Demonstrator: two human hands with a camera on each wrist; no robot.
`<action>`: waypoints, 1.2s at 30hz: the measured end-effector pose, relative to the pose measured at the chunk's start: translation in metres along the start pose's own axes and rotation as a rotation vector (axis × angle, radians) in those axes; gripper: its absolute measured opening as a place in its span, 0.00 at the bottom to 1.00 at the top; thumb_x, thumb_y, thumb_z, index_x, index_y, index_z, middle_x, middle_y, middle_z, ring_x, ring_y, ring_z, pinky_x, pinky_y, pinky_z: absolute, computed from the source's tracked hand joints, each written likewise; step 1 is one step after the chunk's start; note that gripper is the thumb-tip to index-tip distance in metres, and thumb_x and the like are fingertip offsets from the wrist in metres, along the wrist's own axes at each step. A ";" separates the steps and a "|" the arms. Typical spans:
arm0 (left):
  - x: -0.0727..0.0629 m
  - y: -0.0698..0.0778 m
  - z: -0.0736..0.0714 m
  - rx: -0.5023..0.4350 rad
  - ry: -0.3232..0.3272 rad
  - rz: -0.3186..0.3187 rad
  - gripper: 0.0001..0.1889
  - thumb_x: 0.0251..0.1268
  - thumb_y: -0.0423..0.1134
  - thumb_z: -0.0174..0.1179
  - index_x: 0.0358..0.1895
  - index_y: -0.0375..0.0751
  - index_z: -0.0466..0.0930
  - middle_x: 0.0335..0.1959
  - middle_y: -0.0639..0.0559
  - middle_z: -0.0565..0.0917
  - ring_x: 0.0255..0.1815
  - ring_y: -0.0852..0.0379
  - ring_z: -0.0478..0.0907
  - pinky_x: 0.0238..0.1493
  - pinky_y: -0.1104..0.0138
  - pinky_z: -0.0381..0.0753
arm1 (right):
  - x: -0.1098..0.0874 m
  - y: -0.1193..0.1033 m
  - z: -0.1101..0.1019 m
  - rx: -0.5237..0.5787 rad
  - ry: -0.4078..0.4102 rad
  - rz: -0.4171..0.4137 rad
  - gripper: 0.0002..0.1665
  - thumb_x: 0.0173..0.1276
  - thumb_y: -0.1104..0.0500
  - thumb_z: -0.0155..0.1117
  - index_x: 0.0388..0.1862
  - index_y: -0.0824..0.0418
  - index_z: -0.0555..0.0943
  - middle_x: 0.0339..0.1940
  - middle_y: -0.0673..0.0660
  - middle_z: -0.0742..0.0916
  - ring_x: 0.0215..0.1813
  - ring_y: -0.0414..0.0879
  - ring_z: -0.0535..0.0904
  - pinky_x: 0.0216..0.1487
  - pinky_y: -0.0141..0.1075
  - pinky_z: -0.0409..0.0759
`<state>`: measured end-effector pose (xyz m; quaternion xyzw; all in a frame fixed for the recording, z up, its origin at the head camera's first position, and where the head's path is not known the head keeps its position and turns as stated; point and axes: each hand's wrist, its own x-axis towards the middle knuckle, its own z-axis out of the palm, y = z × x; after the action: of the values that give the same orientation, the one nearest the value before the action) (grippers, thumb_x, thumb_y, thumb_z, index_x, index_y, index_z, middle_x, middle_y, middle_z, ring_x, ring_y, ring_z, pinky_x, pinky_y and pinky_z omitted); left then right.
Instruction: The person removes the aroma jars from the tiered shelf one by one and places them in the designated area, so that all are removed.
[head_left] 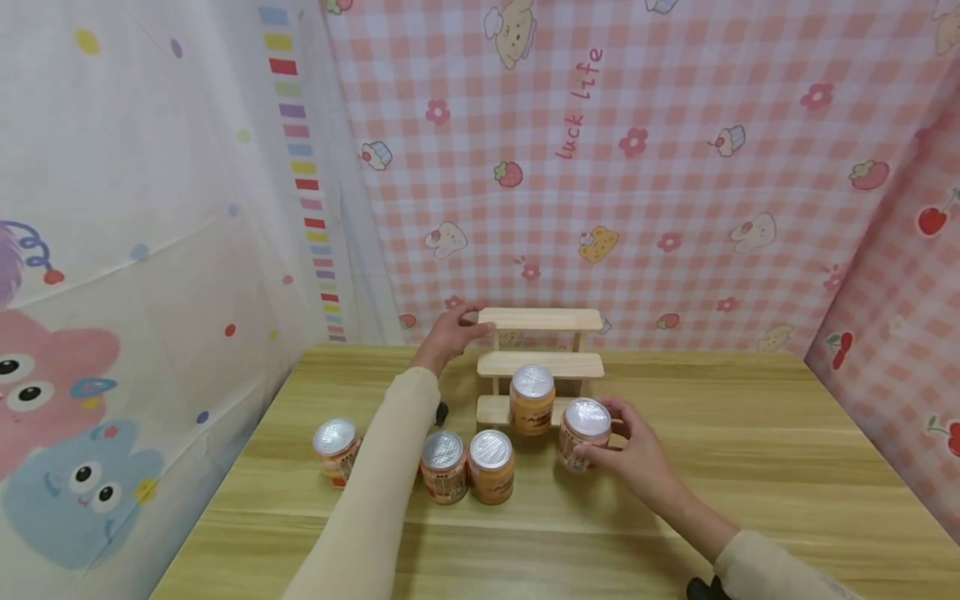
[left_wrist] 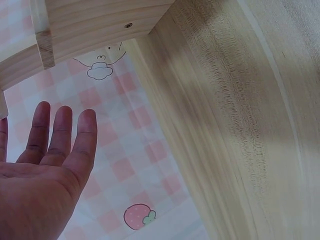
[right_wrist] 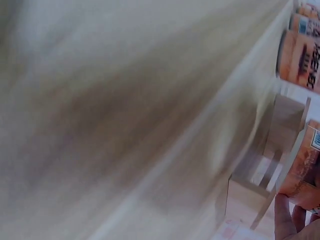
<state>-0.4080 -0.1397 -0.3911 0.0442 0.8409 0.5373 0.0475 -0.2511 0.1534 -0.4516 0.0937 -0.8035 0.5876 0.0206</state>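
Observation:
A small three-tier wooden shelf [head_left: 540,363] stands at the back of the table. At the left end of its top board, my left hand [head_left: 453,333] pinches the board, with the other fingers [left_wrist: 86,135] stretched out behind. One orange can with a silver lid [head_left: 532,404] stands at the lowest tier. My right hand [head_left: 633,454] grips another orange can [head_left: 583,437] by its side, thumb in front. This can is upright and overlaps the right end of the lowest board in the head view. In the right wrist view the held can [right_wrist: 302,172] appears beside the shelf [right_wrist: 247,200].
Two orange cans, one [head_left: 444,471] beside the other [head_left: 492,468], stand in front of the shelf. A further can [head_left: 337,450] is at the left, partly behind my left sleeve [head_left: 375,492]. A pink checked cloth [head_left: 637,208] hangs behind the table [head_left: 750,467].

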 end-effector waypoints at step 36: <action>0.001 -0.001 0.001 -0.006 0.011 -0.008 0.31 0.68 0.48 0.64 0.72 0.46 0.68 0.64 0.38 0.74 0.63 0.44 0.72 0.48 0.55 0.75 | -0.016 0.014 0.057 0.136 -0.053 0.044 0.41 0.48 0.69 0.81 0.61 0.66 0.72 0.57 0.62 0.78 0.59 0.56 0.75 0.54 0.40 0.80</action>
<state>-0.4085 -0.1395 -0.3925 0.0378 0.8397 0.5398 0.0454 -0.2330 0.1053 -0.4851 0.0929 -0.7637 0.6385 -0.0201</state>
